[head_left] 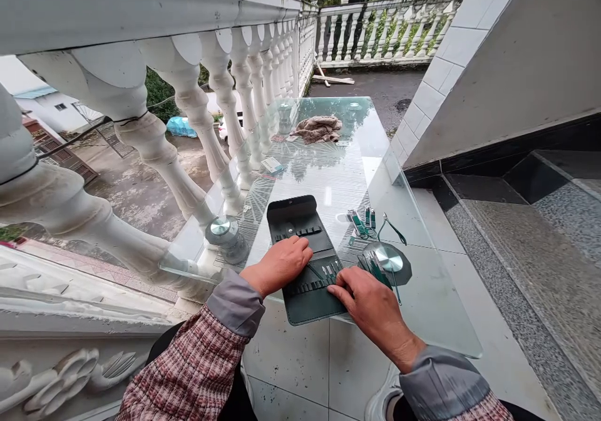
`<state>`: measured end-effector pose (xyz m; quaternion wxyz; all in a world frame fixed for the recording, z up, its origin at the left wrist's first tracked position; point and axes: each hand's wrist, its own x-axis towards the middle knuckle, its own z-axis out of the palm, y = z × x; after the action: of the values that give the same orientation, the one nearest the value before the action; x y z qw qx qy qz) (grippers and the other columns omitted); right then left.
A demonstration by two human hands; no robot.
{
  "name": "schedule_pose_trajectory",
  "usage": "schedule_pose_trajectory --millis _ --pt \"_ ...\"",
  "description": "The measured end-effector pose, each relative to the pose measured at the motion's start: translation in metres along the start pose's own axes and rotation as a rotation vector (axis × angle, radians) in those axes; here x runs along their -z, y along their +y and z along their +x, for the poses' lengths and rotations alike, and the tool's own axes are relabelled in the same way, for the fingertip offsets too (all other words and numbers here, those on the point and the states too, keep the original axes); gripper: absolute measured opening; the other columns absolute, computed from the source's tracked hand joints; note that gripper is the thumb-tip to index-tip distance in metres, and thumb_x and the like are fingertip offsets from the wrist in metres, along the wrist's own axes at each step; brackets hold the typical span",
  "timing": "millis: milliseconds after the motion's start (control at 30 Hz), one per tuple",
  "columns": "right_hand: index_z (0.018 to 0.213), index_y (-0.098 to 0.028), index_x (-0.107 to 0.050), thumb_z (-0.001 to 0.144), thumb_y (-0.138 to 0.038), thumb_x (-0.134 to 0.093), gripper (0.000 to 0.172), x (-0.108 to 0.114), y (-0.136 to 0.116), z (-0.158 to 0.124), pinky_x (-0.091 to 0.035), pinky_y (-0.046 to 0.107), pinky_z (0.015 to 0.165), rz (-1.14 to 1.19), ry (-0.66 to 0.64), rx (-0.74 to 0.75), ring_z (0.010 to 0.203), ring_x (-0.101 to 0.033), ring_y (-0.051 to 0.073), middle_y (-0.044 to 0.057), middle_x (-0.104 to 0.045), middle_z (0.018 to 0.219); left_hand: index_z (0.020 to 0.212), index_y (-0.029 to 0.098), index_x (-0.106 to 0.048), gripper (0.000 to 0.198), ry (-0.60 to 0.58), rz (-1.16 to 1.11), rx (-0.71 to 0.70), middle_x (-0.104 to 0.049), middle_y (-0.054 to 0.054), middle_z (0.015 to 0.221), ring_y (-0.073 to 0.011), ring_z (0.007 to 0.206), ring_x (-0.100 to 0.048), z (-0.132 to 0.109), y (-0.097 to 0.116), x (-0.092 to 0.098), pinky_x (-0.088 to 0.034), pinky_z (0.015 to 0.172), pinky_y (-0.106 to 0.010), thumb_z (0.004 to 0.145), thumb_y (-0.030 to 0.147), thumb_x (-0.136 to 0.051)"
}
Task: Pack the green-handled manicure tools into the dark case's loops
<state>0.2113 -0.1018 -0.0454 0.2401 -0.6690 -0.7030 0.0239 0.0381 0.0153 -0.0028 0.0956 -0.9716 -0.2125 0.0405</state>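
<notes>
An open dark green leather manicure case (pixel 292 213) lies on a glass tabletop (pixel 413 302), with rows of elastic loops across it. My left hand (pixel 278 264) rests on the case's upper loop strip. My right hand (pixel 370 302) lies on its lower part, fingertips beside small steel tools (pixel 331 272) held in the loops. To the right of the case are a pair of green-handled nail clippers (pixel 359 224) and a steel cuticle nipper (pixel 392 229). A slim tool (pixel 375 272) lies by my right fingers.
A crumpled brown cloth (pixel 318 129) and a small packet (pixel 273 165) lie on the far glass. Round metal table supports (pixel 389 258) show through the glass. A white balustrade (pixel 188 96) runs along the left, and a tiled wall and steps lie right.
</notes>
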Motion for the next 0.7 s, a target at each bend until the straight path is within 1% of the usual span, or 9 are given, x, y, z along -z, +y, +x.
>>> schedule_pose_trajectory --millis 67,167,400,533,700 --pt "0.070 -0.021 -0.049 0.087 -0.034 -0.055 0.022 0.000 0.001 0.000 -0.031 0.025 0.057 0.012 -0.013 0.004 0.065 -0.051 0.013 -0.002 -0.055 0.068 0.081 0.015 -0.051 0.015 0.008 -0.008 0.003 -0.054 -0.006 0.087 -0.0177 0.076 -0.049 0.000 -0.001 -0.001 -0.043 0.068 -0.030 0.092 0.010 -0.043" --pt "0.071 -0.021 -0.050 0.085 -0.033 -0.057 0.020 0.000 0.001 -0.001 -0.032 0.025 0.058 0.014 -0.028 0.002 0.066 -0.050 0.014 -0.002 -0.055 0.069 0.082 0.015 -0.051 0.015 0.052 0.021 -0.008 -0.054 -0.006 0.085 -0.0185 0.075 -0.049 0.001 -0.002 -0.007 -0.041 0.066 -0.031 0.092 0.011 -0.041" --pt "0.071 -0.021 -0.048 0.085 -0.032 -0.057 0.021 0.001 0.000 0.000 -0.031 0.026 0.058 0.013 -0.041 -0.007 0.066 -0.050 0.014 -0.001 -0.054 0.070 0.082 0.016 -0.051 0.020 0.202 0.088 -0.123 -0.051 -0.006 0.077 -0.0183 0.071 -0.047 0.002 -0.004 -0.025 -0.034 0.059 -0.031 0.095 0.013 -0.035" --pt "0.072 -0.021 -0.049 0.084 -0.032 -0.059 0.019 0.001 -0.001 0.000 -0.032 0.026 0.059 0.023 -0.040 -0.008 0.068 -0.051 0.015 -0.001 -0.055 0.071 0.081 0.016 -0.050 0.022 0.250 0.106 -0.157 -0.051 -0.005 0.076 -0.0172 0.069 -0.046 0.001 -0.006 -0.026 -0.033 0.058 -0.031 0.096 0.014 -0.034" --pt "0.075 -0.021 -0.052 0.084 -0.032 -0.059 0.016 0.001 0.000 -0.002 -0.033 0.026 0.059 0.026 -0.014 0.007 0.069 -0.052 0.015 -0.001 -0.056 0.072 0.082 0.015 -0.050 0.021 0.277 0.114 -0.162 -0.051 -0.005 0.076 -0.0172 0.068 -0.046 0.002 -0.006 -0.027 -0.033 0.059 -0.031 0.096 0.014 -0.033"
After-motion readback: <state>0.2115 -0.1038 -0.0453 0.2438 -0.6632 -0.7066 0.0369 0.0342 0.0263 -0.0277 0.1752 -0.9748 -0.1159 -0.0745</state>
